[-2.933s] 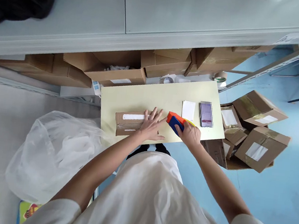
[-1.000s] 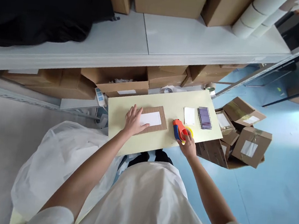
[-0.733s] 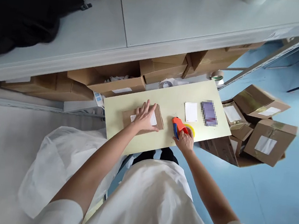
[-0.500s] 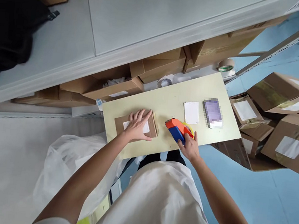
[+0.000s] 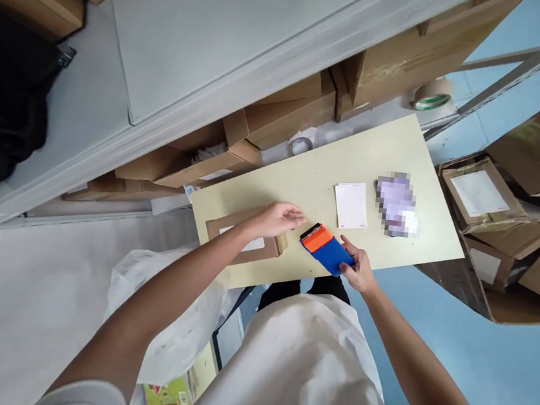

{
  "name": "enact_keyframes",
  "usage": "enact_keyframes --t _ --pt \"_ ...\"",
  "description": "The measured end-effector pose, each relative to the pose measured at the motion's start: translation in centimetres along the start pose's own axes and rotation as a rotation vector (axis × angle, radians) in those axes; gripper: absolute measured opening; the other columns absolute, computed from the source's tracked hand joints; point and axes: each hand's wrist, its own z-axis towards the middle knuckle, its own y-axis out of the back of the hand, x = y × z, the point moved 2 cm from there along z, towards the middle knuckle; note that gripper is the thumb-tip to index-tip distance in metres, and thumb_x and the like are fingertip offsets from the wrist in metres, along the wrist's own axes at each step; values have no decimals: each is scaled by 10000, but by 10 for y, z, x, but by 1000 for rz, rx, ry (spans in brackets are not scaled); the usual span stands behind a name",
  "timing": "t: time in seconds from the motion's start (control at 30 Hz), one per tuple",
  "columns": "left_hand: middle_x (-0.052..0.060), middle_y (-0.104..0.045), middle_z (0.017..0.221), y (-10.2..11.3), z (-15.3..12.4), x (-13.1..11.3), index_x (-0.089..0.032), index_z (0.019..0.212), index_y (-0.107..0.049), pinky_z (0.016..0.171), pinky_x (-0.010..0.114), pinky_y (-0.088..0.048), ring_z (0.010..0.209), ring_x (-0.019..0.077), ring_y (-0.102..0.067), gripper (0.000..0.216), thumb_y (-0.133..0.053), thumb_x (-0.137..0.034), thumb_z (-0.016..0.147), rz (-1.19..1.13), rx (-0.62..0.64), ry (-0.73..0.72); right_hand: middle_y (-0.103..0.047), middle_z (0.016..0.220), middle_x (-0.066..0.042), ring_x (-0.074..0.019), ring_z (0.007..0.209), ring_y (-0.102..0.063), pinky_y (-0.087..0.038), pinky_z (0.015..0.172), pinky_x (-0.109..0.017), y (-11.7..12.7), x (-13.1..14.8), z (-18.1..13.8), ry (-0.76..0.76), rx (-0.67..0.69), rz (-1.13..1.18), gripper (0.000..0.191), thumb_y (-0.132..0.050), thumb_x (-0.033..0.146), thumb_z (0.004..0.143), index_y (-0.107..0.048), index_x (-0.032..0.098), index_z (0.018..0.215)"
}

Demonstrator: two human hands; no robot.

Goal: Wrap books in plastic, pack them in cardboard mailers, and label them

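Note:
My right hand [image 5: 357, 268] is closed around the near end of a blue and orange tape dispenser [image 5: 330, 253], tilted so that its blue side faces up. Its dark cutting end points toward my left hand [image 5: 282, 219], which hovers with fingers loosely stretched out, holding nothing I can see. Beneath my left wrist lies a small brown cardboard box [image 5: 269, 248] with a white label [image 5: 253, 245], partly hidden by the forearm. A bit of tape shows at the box's right end. Beyond the dispenser sits a stack of white labels [image 5: 351, 206].
All this lies on a pale yellow table [image 5: 312, 175]. A blurred-out purple item [image 5: 396, 204] is at its right. Behind stand open cartons [image 5: 290, 114], a tape roll [image 5: 302, 146] and a brown tape roll [image 5: 432, 94]. Labelled boxes [image 5: 480, 194] are piled right; a plastic bag [image 5: 163, 320] hangs left.
My left hand has lifted off the box and moved right toward the dispenser. The right hand has turned the dispenser so more of its blue side shows. The view has shifted slightly.

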Motion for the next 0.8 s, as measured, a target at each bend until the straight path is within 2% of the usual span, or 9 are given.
enact_keyframes --t 0.1,0.17,0.2,0.27,0.33,0.47,0.57,0.67,0.8 --pt "63 -691 754 1 20 -14 -131 806 -674 634 254 -471 670 138 -625 288 -645 -414 761 81 61 -26 -434 554 62 -134 541 -457 -338 1069 -459 2 3 5 -36 -16 34 340 -575 538 688 -527 202 682" --pt "24 -650 632 3 28 -24 -138 689 -654 573 233 -432 585 116 -579 265 -635 -395 753 199 42 -57 -465 574 45 -133 548 -459 -476 865 -393 3 4 9 -124 -37 81 390 -576 586 693 -551 197 695" --pt "12 -632 595 5 31 -30 -141 657 -648 557 228 -416 561 110 -560 265 -628 -389 749 272 20 -68 -475 577 36 -128 542 -455 -497 721 -340 3 5 10 -181 -61 105 412 -575 605 700 -557 194 689" --pt "1 -620 571 7 37 -39 -145 626 -652 543 225 -393 542 106 -538 263 -613 -378 742 433 -11 -68 -467 539 33 -108 496 -423 -415 498 -251 2 6 13 -300 -118 155 446 -590 627 708 -549 188 642" --pt "-1 -619 567 8 42 -43 -149 604 -659 529 227 -375 534 108 -528 264 -602 -372 731 575 11 -23 -475 494 35 -94 456 -417 -355 425 -218 -2 4 14 -425 -148 244 468 -623 630 702 -549 180 598" --pt "-3 -569 504 11 51 -32 -171 577 -672 482 248 -338 486 122 -490 289 -607 -422 705 784 161 126 -675 618 -28 -142 527 -588 -479 499 -236 -15 -15 -6 -690 -64 588 447 -667 601 707 -670 155 687" --pt "2 -531 457 19 61 -17 -196 555 -680 493 273 -350 476 147 -490 315 -612 -474 685 985 211 192 -738 738 -66 -188 633 -672 -551 603 -272 -31 -36 -36 -842 -48 778 390 -694 539 723 -719 153 774" --pt "17 -576 491 23 73 -3 -214 552 -679 554 278 -402 542 174 -546 280 -609 -461 665 1206 252 205 -754 797 -74 -203 689 -698 -576 658 -296 -53 -51 -59 -924 -76 921 325 -690 477 756 -730 165 836" --pt "84 -663 646 14 82 8 -181 651 -703 663 306 -451 707 235 -619 203 -600 -356 638 1506 278 180 -758 848 -72 -201 722 -707 -586 709 -310 -87 -57 -65 -944 -107 1018 314 -643 461 807 -724 168 887"
